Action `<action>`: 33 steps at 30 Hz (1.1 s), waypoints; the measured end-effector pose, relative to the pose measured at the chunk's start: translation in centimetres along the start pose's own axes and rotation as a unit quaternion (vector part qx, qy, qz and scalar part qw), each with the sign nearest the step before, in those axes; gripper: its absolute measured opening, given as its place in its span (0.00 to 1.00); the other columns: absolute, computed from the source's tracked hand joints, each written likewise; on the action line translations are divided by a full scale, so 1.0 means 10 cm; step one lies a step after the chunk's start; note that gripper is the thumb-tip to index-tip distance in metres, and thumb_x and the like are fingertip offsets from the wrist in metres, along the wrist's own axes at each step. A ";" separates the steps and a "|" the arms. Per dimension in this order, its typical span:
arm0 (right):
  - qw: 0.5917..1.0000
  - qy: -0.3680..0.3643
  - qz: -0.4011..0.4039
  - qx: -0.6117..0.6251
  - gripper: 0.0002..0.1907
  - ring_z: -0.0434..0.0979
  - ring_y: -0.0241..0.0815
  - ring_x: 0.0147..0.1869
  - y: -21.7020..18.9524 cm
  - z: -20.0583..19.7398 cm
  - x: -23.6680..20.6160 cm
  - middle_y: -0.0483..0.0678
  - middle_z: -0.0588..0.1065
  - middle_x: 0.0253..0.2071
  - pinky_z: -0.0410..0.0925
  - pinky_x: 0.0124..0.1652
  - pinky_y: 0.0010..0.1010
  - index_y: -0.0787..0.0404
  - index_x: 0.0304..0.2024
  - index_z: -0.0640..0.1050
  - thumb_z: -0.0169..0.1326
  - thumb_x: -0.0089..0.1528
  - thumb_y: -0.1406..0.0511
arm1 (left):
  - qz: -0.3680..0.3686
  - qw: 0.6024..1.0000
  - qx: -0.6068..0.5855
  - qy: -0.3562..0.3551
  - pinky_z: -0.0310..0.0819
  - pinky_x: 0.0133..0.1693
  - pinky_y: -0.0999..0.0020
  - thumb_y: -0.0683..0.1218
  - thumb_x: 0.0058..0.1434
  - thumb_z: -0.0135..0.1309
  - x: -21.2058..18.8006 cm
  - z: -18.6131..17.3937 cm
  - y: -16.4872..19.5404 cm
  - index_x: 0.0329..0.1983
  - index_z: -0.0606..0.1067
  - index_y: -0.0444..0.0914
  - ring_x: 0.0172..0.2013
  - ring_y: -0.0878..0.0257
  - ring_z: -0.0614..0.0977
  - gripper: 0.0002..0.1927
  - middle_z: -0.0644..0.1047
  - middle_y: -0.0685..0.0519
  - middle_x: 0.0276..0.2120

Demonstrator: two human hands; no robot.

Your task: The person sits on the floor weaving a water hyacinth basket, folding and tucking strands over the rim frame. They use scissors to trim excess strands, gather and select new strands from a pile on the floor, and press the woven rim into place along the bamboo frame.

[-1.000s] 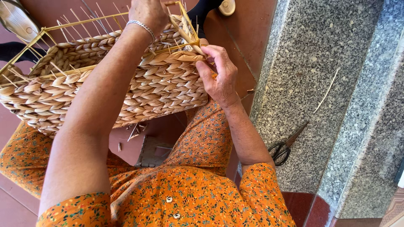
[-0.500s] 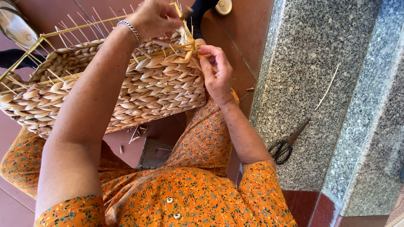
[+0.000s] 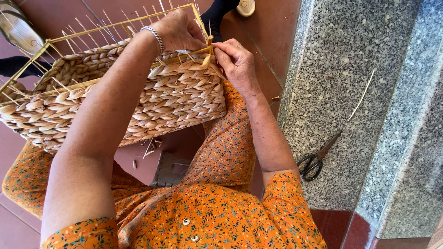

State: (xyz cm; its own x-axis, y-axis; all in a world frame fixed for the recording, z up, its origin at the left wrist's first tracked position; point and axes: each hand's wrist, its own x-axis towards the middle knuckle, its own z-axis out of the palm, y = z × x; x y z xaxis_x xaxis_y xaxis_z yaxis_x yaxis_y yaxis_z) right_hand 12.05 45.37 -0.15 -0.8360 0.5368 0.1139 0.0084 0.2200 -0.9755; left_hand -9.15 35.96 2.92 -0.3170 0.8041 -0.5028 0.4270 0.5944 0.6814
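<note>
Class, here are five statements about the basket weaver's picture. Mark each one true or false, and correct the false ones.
1. Both hands work at the corner of the woven basket. True: the left hand and right hand meet there.
2. The scissors lie in the person's lap. False: they lie on the granite step.
3. The left wrist wears a silver bracelet. True.
4. The dress is plain blue. False: orange, with a floral print.
5. The basket's rim is finished smooth. False: thin stakes stick up along it.
</note>
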 end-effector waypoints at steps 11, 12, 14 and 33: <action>0.981 -0.018 0.134 0.137 0.06 0.75 0.27 0.28 0.05 -0.05 0.15 0.42 0.80 0.31 0.70 0.29 0.21 0.66 0.41 0.82 0.62 0.65 0.68 | 0.028 0.999 0.022 0.004 0.78 0.37 0.65 0.45 0.56 0.63 0.08 0.08 0.04 0.36 0.84 0.41 0.32 0.63 0.82 0.07 0.83 0.51 0.31; 0.980 -0.003 0.140 0.143 0.05 0.75 0.27 0.28 0.12 -0.02 0.15 0.43 0.79 0.31 0.70 0.29 0.22 0.66 0.40 0.82 0.62 0.65 0.68 | 0.038 0.999 0.029 0.001 0.77 0.36 0.63 0.45 0.57 0.61 0.07 0.05 0.03 0.37 0.84 0.41 0.32 0.61 0.82 0.07 0.83 0.49 0.32; 0.979 0.053 0.143 0.139 0.04 0.75 0.29 0.26 0.28 0.01 0.13 0.45 0.78 0.29 0.71 0.27 0.24 0.65 0.38 0.81 0.60 0.65 0.68 | 0.073 0.997 0.020 0.027 0.79 0.39 0.62 0.45 0.60 0.57 -0.01 -0.03 0.02 0.42 0.84 0.44 0.34 0.60 0.83 0.09 0.83 0.50 0.34; 0.768 0.285 0.083 0.567 0.12 0.49 0.33 0.18 0.17 -0.85 0.67 0.40 0.58 0.20 0.49 0.20 0.30 0.60 0.35 0.67 0.44 0.72 0.61 | 0.173 0.939 0.122 0.269 0.62 0.50 0.58 0.63 0.62 0.66 -1.11 0.38 -0.05 0.44 0.77 0.40 0.34 0.55 0.81 0.23 0.82 0.51 0.31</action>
State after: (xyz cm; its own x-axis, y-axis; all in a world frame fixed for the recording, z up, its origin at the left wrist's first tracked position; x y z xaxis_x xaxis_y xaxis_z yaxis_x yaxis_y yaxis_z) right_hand 11.09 56.27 0.59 -0.4961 0.8215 -0.2812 -0.6648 -0.5677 -0.4856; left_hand -2.60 26.73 6.17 -0.4778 0.8712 0.1129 0.7444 0.3333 0.5786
